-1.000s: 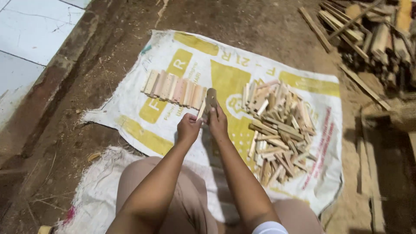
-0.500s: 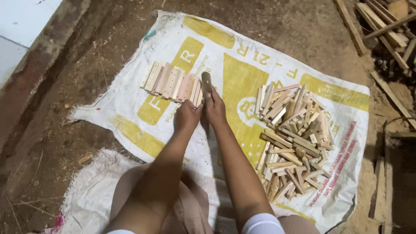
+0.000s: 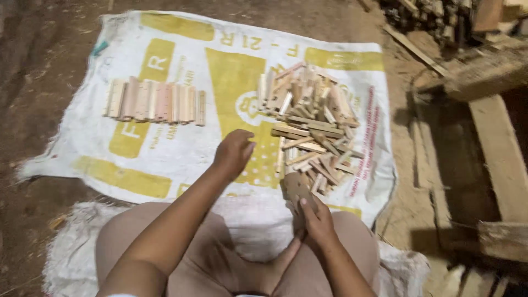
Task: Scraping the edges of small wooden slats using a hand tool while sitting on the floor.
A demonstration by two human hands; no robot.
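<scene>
1. Wooden sticks, pale and pinkish, laid side by side in a neat row (image 3: 155,102) at the left of the sack; one more at its right end than half a second ago, when both hands were together there.
2. White woven sack (image 3: 88,146) with broad yellow blocks and yellow lettering, spread flat on the dirt floor (image 3: 30,82); thin red print down its right border, too small to make out. Second, plain white sack (image 3: 71,242) under the knees, at the bottom.
3. Left hand (image 3: 234,153) now drawn back from the row and hanging over the sack just left of the heap, fingers loosely curled and empty, as far as visible.
4. Loose heap of short sticks (image 3: 311,124) right of centre, criss-crossed and unsorted, much bigger than the row. Judged from this: one piece finished and set down, many left.
5. Right hand (image 3: 314,220) pulled down near the knee, fingers closed round a flat brown piece, maybe a sanding block or blade (image 3: 296,187); kind not certain.
6. Rough planks and offcuts (image 3: 495,137) at the far right, on the ground and well apart from the sack.
</scene>
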